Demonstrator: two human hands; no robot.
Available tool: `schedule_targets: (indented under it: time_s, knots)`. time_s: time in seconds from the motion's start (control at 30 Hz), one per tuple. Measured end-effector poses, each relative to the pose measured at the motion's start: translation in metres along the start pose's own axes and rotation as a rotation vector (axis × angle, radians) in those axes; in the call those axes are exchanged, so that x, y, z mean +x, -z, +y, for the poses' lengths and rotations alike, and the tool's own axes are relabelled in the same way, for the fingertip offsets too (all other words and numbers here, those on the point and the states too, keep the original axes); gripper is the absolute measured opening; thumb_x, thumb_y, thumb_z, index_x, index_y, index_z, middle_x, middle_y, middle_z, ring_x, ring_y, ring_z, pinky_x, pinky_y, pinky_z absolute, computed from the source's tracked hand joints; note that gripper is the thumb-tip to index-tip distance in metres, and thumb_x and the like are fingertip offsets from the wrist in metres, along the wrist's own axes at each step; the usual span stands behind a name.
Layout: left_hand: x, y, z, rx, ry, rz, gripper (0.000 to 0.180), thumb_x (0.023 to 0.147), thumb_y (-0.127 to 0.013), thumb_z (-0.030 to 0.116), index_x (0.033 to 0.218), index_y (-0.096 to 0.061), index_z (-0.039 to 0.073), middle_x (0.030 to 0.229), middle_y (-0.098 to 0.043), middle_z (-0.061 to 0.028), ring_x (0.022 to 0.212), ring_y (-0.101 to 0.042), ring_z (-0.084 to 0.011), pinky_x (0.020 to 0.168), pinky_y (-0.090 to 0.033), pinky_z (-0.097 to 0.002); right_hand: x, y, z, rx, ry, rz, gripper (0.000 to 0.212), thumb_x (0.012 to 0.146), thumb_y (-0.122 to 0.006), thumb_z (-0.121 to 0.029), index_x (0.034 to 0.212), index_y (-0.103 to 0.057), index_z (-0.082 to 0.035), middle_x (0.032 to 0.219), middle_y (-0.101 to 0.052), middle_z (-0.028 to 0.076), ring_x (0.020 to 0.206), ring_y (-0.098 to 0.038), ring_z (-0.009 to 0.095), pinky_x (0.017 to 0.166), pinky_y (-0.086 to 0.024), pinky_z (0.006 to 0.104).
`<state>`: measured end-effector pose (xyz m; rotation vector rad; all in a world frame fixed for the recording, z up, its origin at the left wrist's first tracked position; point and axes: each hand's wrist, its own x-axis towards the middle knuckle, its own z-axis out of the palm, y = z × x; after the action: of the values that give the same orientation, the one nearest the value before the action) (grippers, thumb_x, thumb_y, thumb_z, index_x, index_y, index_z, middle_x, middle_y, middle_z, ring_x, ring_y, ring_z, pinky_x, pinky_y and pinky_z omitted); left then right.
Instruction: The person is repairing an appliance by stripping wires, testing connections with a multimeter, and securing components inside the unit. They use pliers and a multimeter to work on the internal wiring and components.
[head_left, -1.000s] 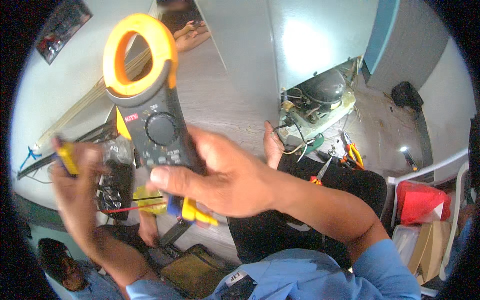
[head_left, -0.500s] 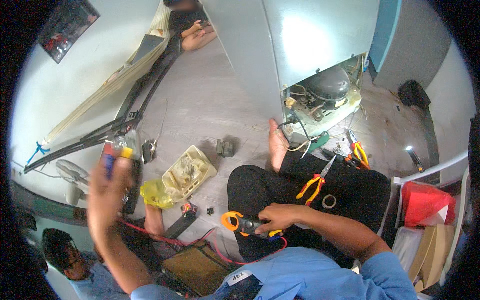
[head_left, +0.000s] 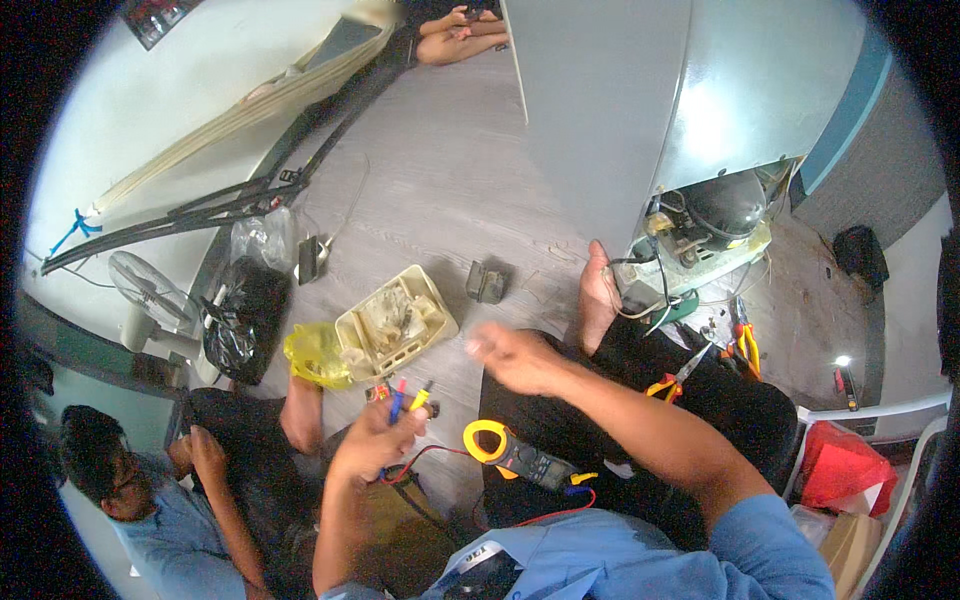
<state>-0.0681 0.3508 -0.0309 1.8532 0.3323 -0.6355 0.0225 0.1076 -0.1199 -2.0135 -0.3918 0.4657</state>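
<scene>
My left hand [head_left: 375, 445] is closed around test probes [head_left: 395, 400], one with a blue body and red tip, one yellow; a red lead runs near it. In front of my lap, my right hand [head_left: 515, 358] reaches out to the left, its fingers smeared by motion; no object shows in it. A clamp meter [head_left: 535, 463] with an orange-yellow jaw lies on my lap, untouched by either hand. Beyond my left hand stands a cream plastic basket [head_left: 440, 338] with small parts inside, next to a yellow plastic bag [head_left: 312, 355].
A grey appliance cabinet [head_left: 600, 110] stands ahead, its black compressor [head_left: 728, 208] exposed at the base. Red-yellow pliers [head_left: 745, 345] and long-nose pliers [head_left: 680, 377] lie by my leg. A co-worker [head_left: 150, 500] sits at left. A black bag [head_left: 240, 325] and fan [head_left: 150, 290] are beyond.
My right hand has let go of the clamp meter and moved forward and left. My left hand has come down and right from the far left with the probes. The view has shifted.
</scene>
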Motion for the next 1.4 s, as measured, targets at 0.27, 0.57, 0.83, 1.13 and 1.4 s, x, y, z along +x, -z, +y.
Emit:
schedule_targets:
  time_s: [0.27,0.57,0.83,1.13,1.4]
  knots:
    - [-0.015,0.017,0.023,-0.256,-0.065,-0.074,0.042,0.096,-0.066,0.032,0.126,-0.060,0.003,0.079,-0.060,-0.0017,0.057,-0.045,-0.0052,0.046,-0.030,-0.0192,0.030,0.062,0.050,-0.392,-0.296,0.396,0.048,0.096,-0.057,-0.036,0.122,-0.059,0.004,0.125,-0.059,0.029,0.119,-0.058,0.040,0.101,-0.045,0.0524]
    - [0.012,-0.034,0.042,-0.549,-0.033,-0.199,0.044,0.100,-0.058,0.034,0.130,-0.053,0.003,0.092,-0.064,-0.0084,0.070,-0.055,-0.0126,0.057,-0.044,-0.0253,-0.007,0.104,0.085,-1.203,0.060,0.206,0.043,0.091,-0.061,-0.023,0.120,-0.057,0.010,0.145,-0.044,0.024,0.133,-0.046,0.037,0.110,-0.038,0.0434]
    - [0.009,-0.132,0.063,-0.518,-0.095,-0.364,0.036,0.103,-0.054,0.019,0.136,-0.055,0.005,0.095,-0.058,-0.0049,0.073,-0.054,-0.0122,0.062,-0.047,-0.0248,-0.139,0.051,-0.007,0.386,0.072,0.673,0.020,0.097,-0.064,-0.020,0.099,-0.067,0.000,0.079,-0.062,0.001,0.069,-0.053,0.004,0.059,-0.042,0.0224]
    - [-0.012,-0.205,0.058,0.325,-0.740,-0.154,0.055,0.095,-0.063,0.011,0.146,-0.044,0.001,0.099,-0.056,-0.0122,0.090,-0.053,-0.0226,0.085,-0.045,-0.0324,-0.194,0.037,0.014,0.707,0.126,0.766,0.021,0.098,-0.062,-0.022,0.104,-0.059,-0.002,0.090,-0.068,0.012,0.078,-0.067,0.018,0.070,-0.054,0.0297]
    - [-0.045,-0.001,0.081,1.180,-0.587,0.853,0.031,0.091,-0.052,0.002,0.119,-0.064,-0.001,0.094,-0.060,-0.0240,0.091,-0.060,-0.0409,0.081,-0.048,-0.0481,-0.244,0.085,-0.013,1.032,0.125,0.728,0.024,0.107,-0.041,-0.029,0.117,-0.044,-0.007,0.082,-0.067,0.018,0.065,-0.070,0.026,0.061,-0.060,0.0410]
